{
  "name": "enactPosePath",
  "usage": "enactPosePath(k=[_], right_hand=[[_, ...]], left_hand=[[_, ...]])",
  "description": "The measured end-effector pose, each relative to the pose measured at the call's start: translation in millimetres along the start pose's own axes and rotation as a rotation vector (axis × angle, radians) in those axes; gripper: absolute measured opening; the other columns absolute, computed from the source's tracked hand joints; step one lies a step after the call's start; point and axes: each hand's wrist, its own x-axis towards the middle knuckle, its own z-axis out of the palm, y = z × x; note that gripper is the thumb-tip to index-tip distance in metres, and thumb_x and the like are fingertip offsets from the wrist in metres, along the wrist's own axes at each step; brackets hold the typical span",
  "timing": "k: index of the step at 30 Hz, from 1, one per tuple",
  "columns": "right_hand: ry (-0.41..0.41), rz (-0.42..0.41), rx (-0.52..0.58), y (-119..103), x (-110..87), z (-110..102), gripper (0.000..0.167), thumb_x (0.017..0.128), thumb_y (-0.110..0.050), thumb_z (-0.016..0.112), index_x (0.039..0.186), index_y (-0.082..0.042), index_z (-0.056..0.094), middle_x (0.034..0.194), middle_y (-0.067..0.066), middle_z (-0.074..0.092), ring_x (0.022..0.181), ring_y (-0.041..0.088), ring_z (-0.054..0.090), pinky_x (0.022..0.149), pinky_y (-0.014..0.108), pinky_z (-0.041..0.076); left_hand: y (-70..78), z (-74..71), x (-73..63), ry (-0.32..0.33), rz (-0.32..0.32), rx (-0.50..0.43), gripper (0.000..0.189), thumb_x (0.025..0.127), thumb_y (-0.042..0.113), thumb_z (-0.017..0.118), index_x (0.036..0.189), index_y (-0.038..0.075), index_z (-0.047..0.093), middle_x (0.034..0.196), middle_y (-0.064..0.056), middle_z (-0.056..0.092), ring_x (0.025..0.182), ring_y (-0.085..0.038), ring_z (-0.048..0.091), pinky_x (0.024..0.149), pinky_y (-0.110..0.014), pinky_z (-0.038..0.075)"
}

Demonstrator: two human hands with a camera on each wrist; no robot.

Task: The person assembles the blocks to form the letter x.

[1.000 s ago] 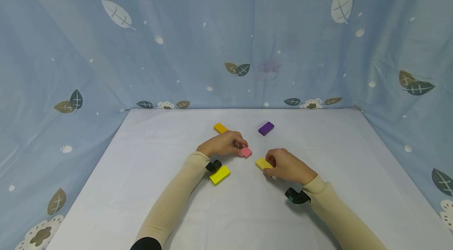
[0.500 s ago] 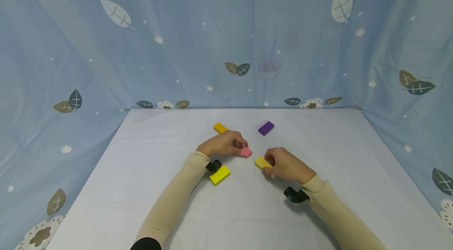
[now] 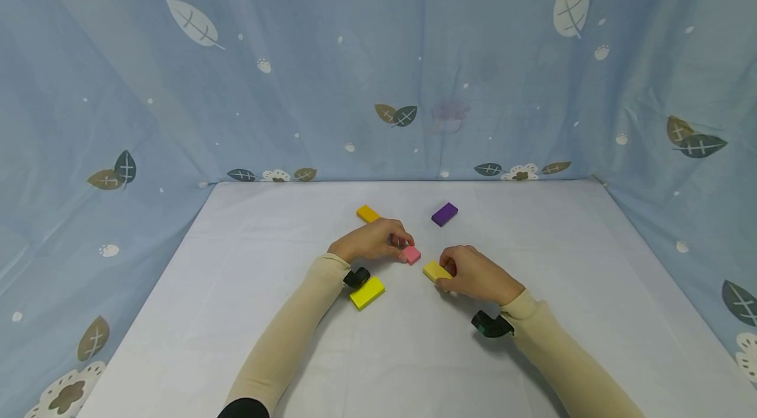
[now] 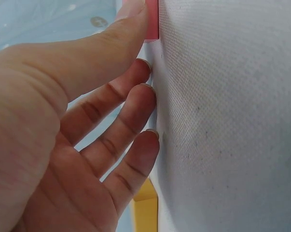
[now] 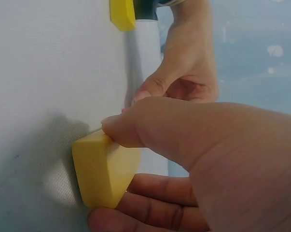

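Observation:
My left hand (image 3: 374, 240) pinches a small pink block (image 3: 412, 255) at the middle of the white table, its thumb against the near side. In the left wrist view the other fingers curve loosely with their tips right at the cloth, and the pink block (image 4: 153, 21) is cut off at the top. To the right, my right hand (image 3: 481, 273) grips a pale yellow block (image 3: 434, 271) between thumb and fingers. The right wrist view has this pale yellow block (image 5: 94, 169) tilted close over the cloth, thumb on its upper edge and fingers underneath.
A bright yellow block (image 3: 367, 293) lies beneath the left wrist, by its black wrist camera (image 3: 357, 278). Behind the left hand is an orange-yellow block (image 3: 367, 213), partly covered. A purple block (image 3: 445, 214) lies farther back. Blue patterned curtain (image 3: 331, 76) surrounds the table's back and sides.
My right hand has shifted slightly left and away from me with the pale yellow block, bringing it closer to the pink one. The left hand and the other blocks stay put.

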Motion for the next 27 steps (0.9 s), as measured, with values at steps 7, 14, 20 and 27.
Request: enactPosePath(k=[7,14,20,27], right_hand=[[0.007,-0.014,-0.007,1.7,1.4,0.8,0.028,0.085,-0.017,0.084,0.1,0.0,0.068,0.071,0.001,0.055,0.059,0.011,0.048,0.052,0.024,0.04],[0.006,-0.027,0.006,0.8,3.0,2.0,0.028,0.085,-0.017,0.083,0.1,0.0,0.068,0.071,0.001,0.056,0.06,0.011,0.048,0.053,0.024,0.041],[0.005,-0.023,0.009,-0.2,4.2,2.3,0.027,0.084,-0.017,0.083,0.099,0.0,0.068,0.07,0.001,0.055,0.058,0.011,0.048,0.052,0.024,0.041],[0.01,-0.024,0.013,-0.2,3.8,3.7,0.026,0.085,-0.017,0.083,0.099,-0.001,0.068,0.07,0.001,0.054,0.059,0.011,0.047,0.052,0.023,0.039]], left_hand=[[-0.4,-0.3,0.8,-0.004,0.004,0.006,0.028,0.092,0.019,0.08,0.12,0.016,0.076,0.103,0.0,0.067,0.092,-0.013,0.056,0.083,-0.023,0.049],[0.1,-0.3,1.1,-0.007,0.002,0.018,0.028,0.092,0.02,0.079,0.12,0.015,0.076,0.101,-0.001,0.066,0.091,-0.013,0.055,0.082,-0.023,0.048],[-1.7,0.9,0.7,-0.005,-0.003,0.01,0.028,0.092,0.02,0.079,0.12,0.015,0.076,0.103,0.0,0.067,0.091,-0.013,0.056,0.083,-0.022,0.05],[-1.8,1.0,0.4,-0.001,0.001,0.012,0.027,0.092,0.02,0.079,0.119,0.016,0.076,0.103,0.0,0.066,0.091,-0.013,0.056,0.083,-0.022,0.05]])
